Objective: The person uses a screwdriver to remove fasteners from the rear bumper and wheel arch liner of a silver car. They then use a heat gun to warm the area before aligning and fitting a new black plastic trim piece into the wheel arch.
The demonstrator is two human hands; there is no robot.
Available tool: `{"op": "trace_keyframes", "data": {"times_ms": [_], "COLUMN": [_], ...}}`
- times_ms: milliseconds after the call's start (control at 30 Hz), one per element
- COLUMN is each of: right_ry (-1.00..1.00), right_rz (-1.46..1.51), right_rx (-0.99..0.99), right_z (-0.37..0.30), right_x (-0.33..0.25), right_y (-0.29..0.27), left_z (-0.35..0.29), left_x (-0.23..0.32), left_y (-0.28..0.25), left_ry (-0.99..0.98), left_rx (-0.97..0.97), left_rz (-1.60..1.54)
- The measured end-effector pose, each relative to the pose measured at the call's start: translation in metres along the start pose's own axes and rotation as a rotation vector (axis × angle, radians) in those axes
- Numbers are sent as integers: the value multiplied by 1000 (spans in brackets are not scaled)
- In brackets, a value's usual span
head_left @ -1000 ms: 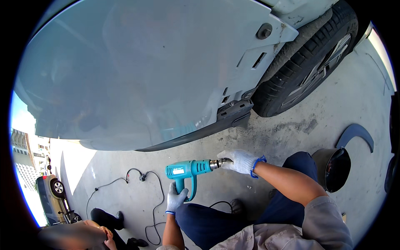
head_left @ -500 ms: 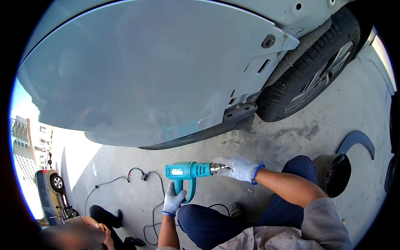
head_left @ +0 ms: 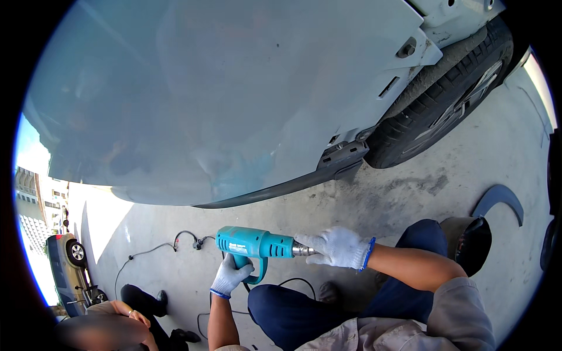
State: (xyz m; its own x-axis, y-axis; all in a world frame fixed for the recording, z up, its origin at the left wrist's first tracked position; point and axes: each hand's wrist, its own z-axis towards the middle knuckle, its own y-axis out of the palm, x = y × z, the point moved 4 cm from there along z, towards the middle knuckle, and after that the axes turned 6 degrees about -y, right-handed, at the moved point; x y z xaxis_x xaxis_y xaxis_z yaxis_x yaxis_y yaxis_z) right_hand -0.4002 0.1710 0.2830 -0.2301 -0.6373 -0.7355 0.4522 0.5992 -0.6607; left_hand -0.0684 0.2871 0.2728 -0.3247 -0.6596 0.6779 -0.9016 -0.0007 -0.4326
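My left hand point(head_left: 232, 274), in a white knit glove, is closed round the grip of a teal heat gun point(head_left: 250, 241). The gun lies level, its metal nozzle point(head_left: 302, 249) pointing right. From the right, my gloved right hand point(head_left: 341, 248) has its fingers and thumb around the nozzle's end, which they partly hide. Just beyond the tool is the lower edge of a light grey car panel point(head_left: 193, 111), with dark trim point(head_left: 275, 196) beneath it. The gun's black cord point(head_left: 301, 279) runs behind my knee.
A car wheel point(head_left: 433, 111) stands at the upper right. A dark curved trim piece point(head_left: 499, 200) lies on the concrete near a dark bucket-like container point(head_left: 468, 243). Cable point(head_left: 146, 253) trails across the floor at left. Another person point(head_left: 132, 316) sits low at the lower left; a parked car point(head_left: 67, 266) is behind.
The heat gun and my left hand have shifted left, and the gun has turned slightly, nozzle lower. My right hand has moved a little downward at the nozzle. My view has shifted on the panel.
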Motion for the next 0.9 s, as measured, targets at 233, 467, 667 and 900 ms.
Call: {"op": "trace_keyframes", "data": {"times_ms": [233, 467, 667, 900], "right_ry": [258, 240, 123, 242], "right_rz": [-61, 14, 43, 73], "right_rx": [-318, -23, -4, 17], "right_z": [18, -2, 0, 3], "right_x": [-11, -3, 3, -3], "right_y": [-12, 8, 12, 8], "left_z": [-5, -15, -11, -3], "left_x": [10, 14, 13, 14], "left_y": [6, 21, 20, 23], "left_ry": [-66, -65, -77, -110], "left_rx": [122, 135, 81, 68], "left_rz": [-36, -69, -50, -54]}}
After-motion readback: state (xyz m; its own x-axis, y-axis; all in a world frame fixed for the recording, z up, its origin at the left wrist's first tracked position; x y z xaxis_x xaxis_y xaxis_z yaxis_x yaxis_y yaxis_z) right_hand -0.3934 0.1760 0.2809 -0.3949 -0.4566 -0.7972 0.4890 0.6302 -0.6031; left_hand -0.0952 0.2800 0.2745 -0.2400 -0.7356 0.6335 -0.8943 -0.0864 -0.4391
